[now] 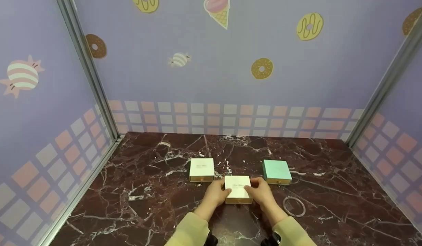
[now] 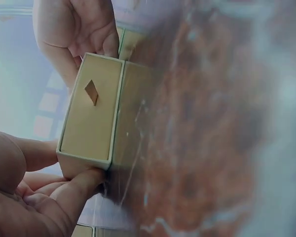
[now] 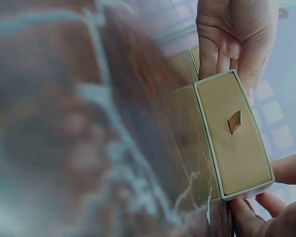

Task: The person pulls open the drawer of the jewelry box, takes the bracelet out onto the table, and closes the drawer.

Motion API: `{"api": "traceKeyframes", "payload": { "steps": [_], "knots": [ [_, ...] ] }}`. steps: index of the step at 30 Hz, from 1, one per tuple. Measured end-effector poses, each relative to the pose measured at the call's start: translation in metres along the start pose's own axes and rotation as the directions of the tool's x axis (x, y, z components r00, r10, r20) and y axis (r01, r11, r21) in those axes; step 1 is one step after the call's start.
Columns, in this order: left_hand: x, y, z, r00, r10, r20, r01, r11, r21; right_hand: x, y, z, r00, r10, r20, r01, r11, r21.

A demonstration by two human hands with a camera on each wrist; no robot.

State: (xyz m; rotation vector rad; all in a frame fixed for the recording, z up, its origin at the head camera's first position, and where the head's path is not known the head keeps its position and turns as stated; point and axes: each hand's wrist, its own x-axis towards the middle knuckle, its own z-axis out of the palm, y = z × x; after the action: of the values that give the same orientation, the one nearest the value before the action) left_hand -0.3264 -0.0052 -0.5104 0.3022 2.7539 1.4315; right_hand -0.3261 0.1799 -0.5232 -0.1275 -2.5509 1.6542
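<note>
Both hands on it here: the left hand [image 1: 217,193] and right hand [image 1: 261,194] grasp the front white box [image 1: 237,194] from either side, a firm two-sided grip with thumbs over its top. It sits low at the counter [image 1: 156,201], nearest the person, ahead of the other white box [image 1: 201,167] and the mint box [image 1: 277,170] — drawer front flush, pull tab [image 2: 91,92] facing the wearer. The step in hand looks like placing or squaring it up. The next move, I'd judge, calls for level, even pressure — and care near the ring [image 1: 303,207] at right.
</note>
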Motion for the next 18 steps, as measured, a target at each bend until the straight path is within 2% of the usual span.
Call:
{"api": "traceKeyframes", "payload": {
  "steps": [3,10,18],
  "knots": [
    [-0.009,0.002,-0.001,1.000,-0.029,0.008,0.029,1.000,-0.007,-0.007,0.000,-0.001,1.000,-0.016,0.008,0.016,1.000,-0.006],
    [-0.026,0.005,-0.001,1.000,-0.008,0.015,0.008,1.000,-0.006,-0.023,0.000,-0.005,0.999,-0.031,0.035,0.031,1.000,-0.002],
    [-0.036,0.008,-0.001,1.000,-0.020,0.013,0.020,1.000,0.010,-0.030,-0.001,-0.008,0.998,-0.031,0.049,0.032,0.999,-0.027]
  ]
}}
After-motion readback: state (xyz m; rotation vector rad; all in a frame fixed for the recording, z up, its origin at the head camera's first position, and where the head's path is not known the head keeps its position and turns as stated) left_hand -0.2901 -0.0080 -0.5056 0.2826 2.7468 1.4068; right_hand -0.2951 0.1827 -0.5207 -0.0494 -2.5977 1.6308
